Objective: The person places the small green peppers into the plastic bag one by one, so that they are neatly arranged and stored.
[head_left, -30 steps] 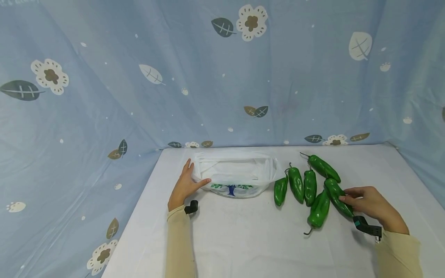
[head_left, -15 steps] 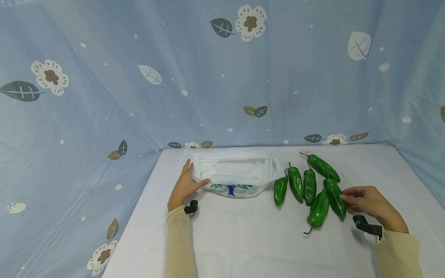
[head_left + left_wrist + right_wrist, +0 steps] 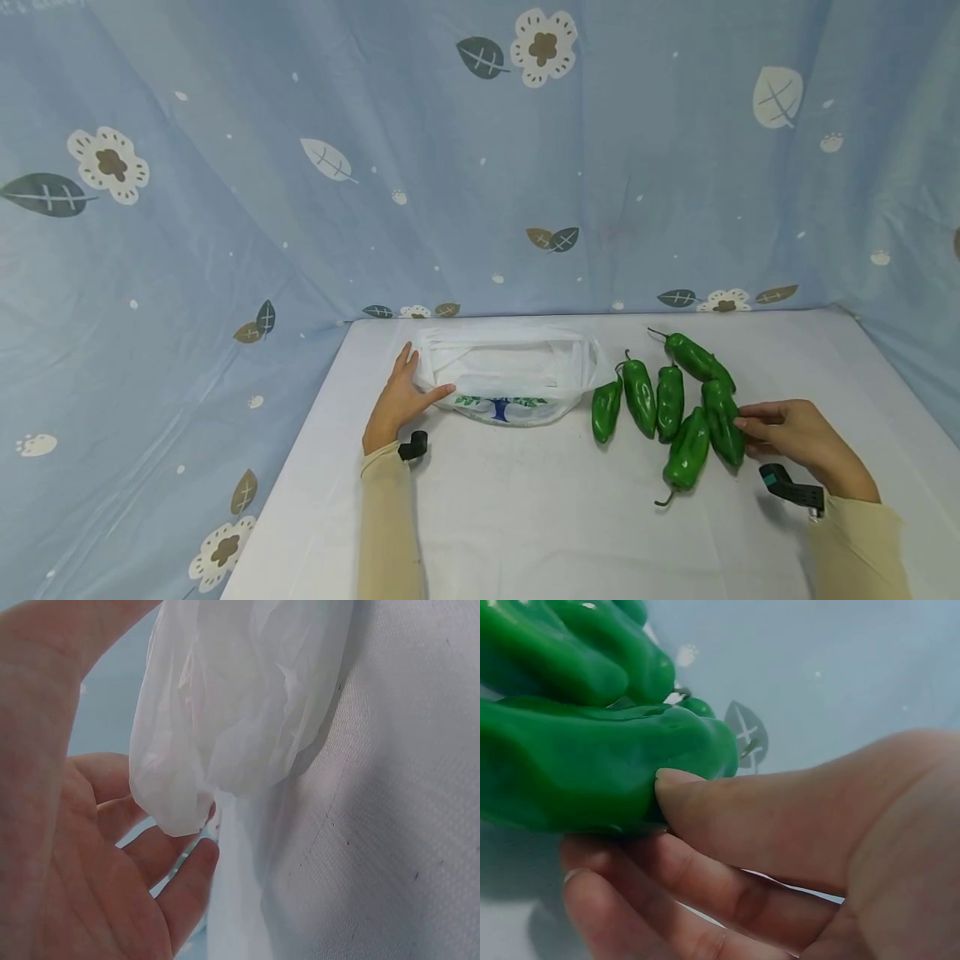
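Note:
At the right of the head view, my right hand (image 3: 806,446) pinches a long green pepper (image 3: 722,423) at its right side. The right wrist view has the thumb (image 3: 694,802) on top of that pepper and the other fingers beneath. A thin white plastic bag (image 3: 517,385) with a green and blue tree print lies with its mouth gaping. My left hand (image 3: 397,408) rests at its left end, thumb stretched along the front and fingers spread behind. In the left wrist view, crumpled bag plastic (image 3: 240,697) hangs between thumb and loosely bent fingers.
Several more green peppers lie between bag and right hand: a small one (image 3: 606,412) nearest the bag, one with its stem toward me (image 3: 686,454), and one at the back (image 3: 697,360). A blue patterned curtain (image 3: 480,167) borders the white tabletop (image 3: 555,517).
The pepper in my right hand has swung its near end leftward, so it lies closer along its neighbour. The right hand has shifted very slightly left. Left hand and bag stay put.

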The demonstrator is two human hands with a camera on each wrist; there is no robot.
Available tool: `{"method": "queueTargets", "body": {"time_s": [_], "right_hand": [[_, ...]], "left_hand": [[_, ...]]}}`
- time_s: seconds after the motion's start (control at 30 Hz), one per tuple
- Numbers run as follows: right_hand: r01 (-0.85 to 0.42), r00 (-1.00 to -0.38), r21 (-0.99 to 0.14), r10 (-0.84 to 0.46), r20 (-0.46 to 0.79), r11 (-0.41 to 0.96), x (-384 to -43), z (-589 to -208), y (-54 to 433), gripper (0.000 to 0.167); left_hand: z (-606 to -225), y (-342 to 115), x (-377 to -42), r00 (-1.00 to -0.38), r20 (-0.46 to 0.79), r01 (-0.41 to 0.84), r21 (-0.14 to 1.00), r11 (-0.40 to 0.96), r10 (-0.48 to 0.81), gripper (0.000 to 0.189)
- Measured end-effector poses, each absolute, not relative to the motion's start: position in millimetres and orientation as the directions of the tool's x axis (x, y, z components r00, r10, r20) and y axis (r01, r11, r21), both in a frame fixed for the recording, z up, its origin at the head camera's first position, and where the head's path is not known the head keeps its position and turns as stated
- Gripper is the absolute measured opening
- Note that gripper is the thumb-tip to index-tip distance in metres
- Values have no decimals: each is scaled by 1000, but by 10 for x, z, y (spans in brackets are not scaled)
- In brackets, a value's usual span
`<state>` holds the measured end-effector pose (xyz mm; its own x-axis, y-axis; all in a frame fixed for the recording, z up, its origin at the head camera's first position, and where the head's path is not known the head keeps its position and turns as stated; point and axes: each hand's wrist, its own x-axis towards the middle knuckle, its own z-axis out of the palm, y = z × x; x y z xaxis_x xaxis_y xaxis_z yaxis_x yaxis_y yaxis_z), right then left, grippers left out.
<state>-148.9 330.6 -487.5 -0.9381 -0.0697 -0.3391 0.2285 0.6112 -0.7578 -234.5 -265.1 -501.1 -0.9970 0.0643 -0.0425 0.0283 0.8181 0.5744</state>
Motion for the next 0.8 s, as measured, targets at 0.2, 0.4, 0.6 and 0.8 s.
{"method": "queueTargets", "body": {"time_s": [0.2,0.4,0.6,0.8], "right_hand": [[203,-948,-767,-73,-309,609,-1465,-4840,3318,60],[204,-951,-792,-74,-299,575,-1440,-4756,3291,64],[191,-959,-815,-75,-275,547,-1440,-4724,3264,66],[194,-961,-835,-70,-267,516,-1432,-4735,3238,67]], "left_hand": [[-5019,-2658,-2347,-997,-40,35,572,820,70,120],[-4994,-2651,-2331,-996,-50,27,584,811,70,119],[-4985,-2645,-2333,-996,-41,34,592,805,73,119],[-4991,-2651,-2329,-996,-40,35,598,801,74,120]]}}
